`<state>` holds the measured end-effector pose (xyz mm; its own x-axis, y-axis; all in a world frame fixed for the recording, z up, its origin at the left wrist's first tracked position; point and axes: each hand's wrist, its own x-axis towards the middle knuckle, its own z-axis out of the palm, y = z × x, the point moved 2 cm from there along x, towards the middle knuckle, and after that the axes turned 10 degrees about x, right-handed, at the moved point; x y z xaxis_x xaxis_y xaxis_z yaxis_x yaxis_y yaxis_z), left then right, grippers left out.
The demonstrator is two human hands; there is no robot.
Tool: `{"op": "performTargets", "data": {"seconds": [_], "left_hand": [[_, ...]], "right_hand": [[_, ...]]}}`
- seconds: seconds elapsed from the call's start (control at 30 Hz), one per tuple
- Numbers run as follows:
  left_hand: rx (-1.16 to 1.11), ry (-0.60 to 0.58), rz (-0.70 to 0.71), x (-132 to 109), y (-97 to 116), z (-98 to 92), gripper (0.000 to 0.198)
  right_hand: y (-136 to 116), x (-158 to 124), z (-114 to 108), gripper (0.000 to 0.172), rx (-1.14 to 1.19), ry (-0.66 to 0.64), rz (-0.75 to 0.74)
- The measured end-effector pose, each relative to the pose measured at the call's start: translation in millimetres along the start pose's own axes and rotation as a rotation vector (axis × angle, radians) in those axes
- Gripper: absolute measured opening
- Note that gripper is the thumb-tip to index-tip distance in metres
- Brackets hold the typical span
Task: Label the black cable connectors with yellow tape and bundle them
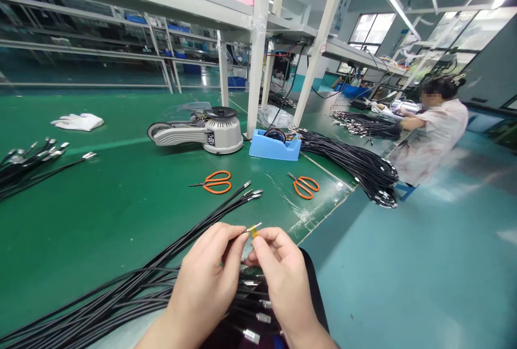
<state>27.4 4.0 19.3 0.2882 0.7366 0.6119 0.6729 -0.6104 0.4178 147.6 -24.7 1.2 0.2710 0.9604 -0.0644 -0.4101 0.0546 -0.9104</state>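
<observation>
Between my two hands is the metal-tipped end of a black cable (258, 224), with a small piece of yellow tape (253, 229) against it. My left hand (212, 273) pinches the cable just behind its metal tip. Thumb and forefinger of my right hand (280, 279) are closed on the yellow tape at the connector. Below and left of my hands runs a bundle of black cables (133, 284), some metal ends showing under my wrists. Several finished-looking cable ends (252, 194) lie on the green table just beyond my fingers.
Two orange-handled scissors (218, 182) (307, 185) lie ahead. Behind them stand a grey tape dispenser machine (222, 136) and a blue tape holder (274, 147). A thick cable bundle (351, 163) overhangs the table's right edge. A white glove (78, 121) lies far left. Another person (436, 128) sits at right.
</observation>
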Motion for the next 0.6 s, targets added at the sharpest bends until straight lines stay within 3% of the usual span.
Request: {"op": "performTargets", "data": {"seconds": [0.23, 0.6], "left_hand": [[-0.179, -0.171, -0.26, 1.6, -1.0, -1.9, 0.018], [-0.301, -0.278, -0.535, 3.9, 1.0, -0.4, 0.029]], "right_hand": [[-0.9, 2.5, 0.7, 0.019, 0.011, 0.021, 0.012], [-3.8, 6.0, 1.6, 0.019, 0.019, 0.046, 0.027]]}}
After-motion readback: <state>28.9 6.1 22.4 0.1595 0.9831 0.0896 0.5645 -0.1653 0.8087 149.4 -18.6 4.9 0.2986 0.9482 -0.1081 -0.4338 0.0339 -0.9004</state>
